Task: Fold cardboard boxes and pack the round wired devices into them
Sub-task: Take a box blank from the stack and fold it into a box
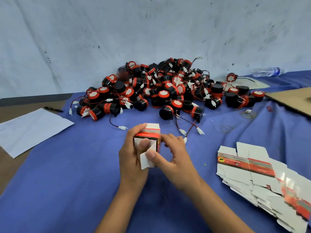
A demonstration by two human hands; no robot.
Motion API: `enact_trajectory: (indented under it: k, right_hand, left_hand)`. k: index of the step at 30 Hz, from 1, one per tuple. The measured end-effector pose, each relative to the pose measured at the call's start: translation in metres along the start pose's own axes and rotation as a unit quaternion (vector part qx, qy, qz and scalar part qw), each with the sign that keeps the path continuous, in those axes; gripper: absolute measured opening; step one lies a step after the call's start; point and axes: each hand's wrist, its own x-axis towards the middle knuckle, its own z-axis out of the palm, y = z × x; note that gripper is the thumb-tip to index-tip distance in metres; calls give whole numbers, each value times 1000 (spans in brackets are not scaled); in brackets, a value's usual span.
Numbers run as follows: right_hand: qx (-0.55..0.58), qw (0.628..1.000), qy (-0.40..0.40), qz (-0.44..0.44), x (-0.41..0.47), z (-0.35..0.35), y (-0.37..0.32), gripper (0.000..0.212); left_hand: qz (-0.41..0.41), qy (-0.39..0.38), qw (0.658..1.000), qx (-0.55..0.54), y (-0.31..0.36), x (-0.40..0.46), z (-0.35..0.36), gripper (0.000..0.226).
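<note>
Centrally, near the middle of the blue-cloth-covered bench [67,190], a small white cardboard box with red printed bands [149,135] is held upright above the cloth between both hands. Left hand [133,158]: fingers curled round the box's left side, thumb pressed against its open near face. Right hand [175,158]: fingers curled at the box's right side, thumb and forefinger pinching a white flap [146,161] that hangs loose and tilted from the near face. Another white flap stands up at the far top edge of the box.

Beyond the hands, a large heap of round black devices with red rims and red-and-black wires ending in white plugs [168,88] lies against the pale backdrop; stray wires trail toward the box without touching it. At near right, a fanned stack of flat, unfolded white-and-red box blanks [252,175] rests on the cloth. At left lie a white paper sheet [32,130] and, just beyond it, a black pen [53,109]; at far right, a clear plastic bottle [267,71] on its side.
</note>
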Motion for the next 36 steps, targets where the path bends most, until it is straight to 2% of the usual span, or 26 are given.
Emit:
enact_trajectory:
  k: [2,5,8,12,18,25,30,33,36]
  right_hand:
    - [24,1000,-2,4,4,-3,1,50]
    - [85,996,-31,9,5,-5,3,37]
    - [86,996,-11,21,5,-4,6,23]
    - [76,996,-9,36,6,-4,8,27]
    - [79,997,-3,21,2,-2,5,36]
    - [59,997,25,32,5,-4,13,41]
    - [40,999,22,26,6,-5,15,43]
    - [73,997,-32,23,5,-7,13,45]
    - [148,985,-90,24,5,-11,10,37]
  left_hand:
    - [1,-1,1000,31,-2,4,-5,23]
    - [-62,-59,996,-22,0,4,-7,51]
    - [-136,-107,981,-90,3,2,-5,64]
    - [-140,-128,980,-62,7,2,-4,78]
    - [-138,-119,981,-73,9,2,-4,74]
    - [-149,-135,976,-84,12,-5,7,54]
    - [-130,-137,979,-80,11,-3,7,65]
    - [-131,-112,980,-94,10,-2,7,56]
    - [-169,-78,972,-143,6,2,2,55]
